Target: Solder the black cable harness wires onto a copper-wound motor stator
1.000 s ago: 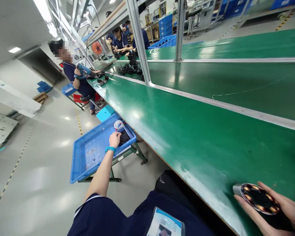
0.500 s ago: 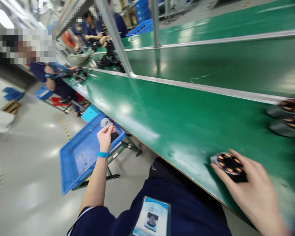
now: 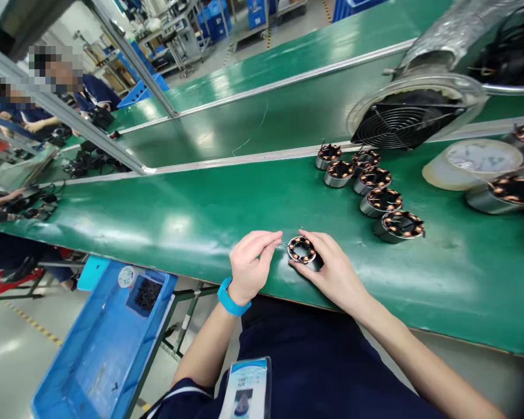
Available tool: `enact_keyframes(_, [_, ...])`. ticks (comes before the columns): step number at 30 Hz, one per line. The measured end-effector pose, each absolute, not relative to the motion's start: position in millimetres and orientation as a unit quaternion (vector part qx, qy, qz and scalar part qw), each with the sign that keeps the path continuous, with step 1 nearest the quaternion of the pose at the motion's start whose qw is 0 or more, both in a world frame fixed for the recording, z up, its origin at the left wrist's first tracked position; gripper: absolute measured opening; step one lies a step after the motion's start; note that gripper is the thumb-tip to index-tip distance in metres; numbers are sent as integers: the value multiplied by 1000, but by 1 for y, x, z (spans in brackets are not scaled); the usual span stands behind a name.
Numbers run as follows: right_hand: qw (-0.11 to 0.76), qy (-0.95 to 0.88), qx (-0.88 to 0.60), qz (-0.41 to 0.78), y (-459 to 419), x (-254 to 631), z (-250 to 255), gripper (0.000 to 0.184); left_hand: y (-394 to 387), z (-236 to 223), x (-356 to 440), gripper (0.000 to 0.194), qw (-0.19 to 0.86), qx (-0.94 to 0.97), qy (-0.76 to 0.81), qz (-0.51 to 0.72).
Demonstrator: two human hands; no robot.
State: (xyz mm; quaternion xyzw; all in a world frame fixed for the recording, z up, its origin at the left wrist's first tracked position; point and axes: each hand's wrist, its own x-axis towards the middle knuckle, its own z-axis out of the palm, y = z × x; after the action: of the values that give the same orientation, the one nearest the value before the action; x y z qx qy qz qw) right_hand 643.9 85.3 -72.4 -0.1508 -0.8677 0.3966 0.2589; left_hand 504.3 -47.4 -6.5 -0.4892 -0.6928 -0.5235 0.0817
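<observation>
On the near part of the green bench, my right hand [image 3: 334, 269] is closed around the side of a motor stator [image 3: 296, 259], a metal ring with copper windings. The stator's open face is turned up. Close to its left rim, my left hand [image 3: 254, 259] is closed in a pinch. Thin, pale strands [image 3: 282, 245] show at the fingertips, too fine to name. Several more stators [image 3: 381, 202] stand upright in a cluster to the right, beyond my right hand.
A fan with a black guard [image 3: 397, 125] and foil duct stands behind the stators. A whitish tub [image 3: 448, 169] is at the right. Lower left, a blue tray [image 3: 65, 349] on a stand holds a small box of black parts [image 3: 147, 294]. Other people sit far left.
My left hand has moved from over the blue tray to the stator at the bench. My right hand has brought the stator toward my left hand. The view has swung right.
</observation>
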Motion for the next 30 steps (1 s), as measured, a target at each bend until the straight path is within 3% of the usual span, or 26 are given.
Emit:
enact_keyframes(13, [262, -872, -143, 388, 85, 643, -74, 59, -46, -16, 507, 20, 73, -514, -709, -477])
enact_keyframes(19, [265, -872, -144, 386, 85, 643, -74, 58, -46, -21, 507, 25, 93, -577, -708, -396])
enact_keyframes(30, [263, -871, -146, 388, 85, 643, -71, 58, -30, 12, 500, 11, -103, -467, -719, -505])
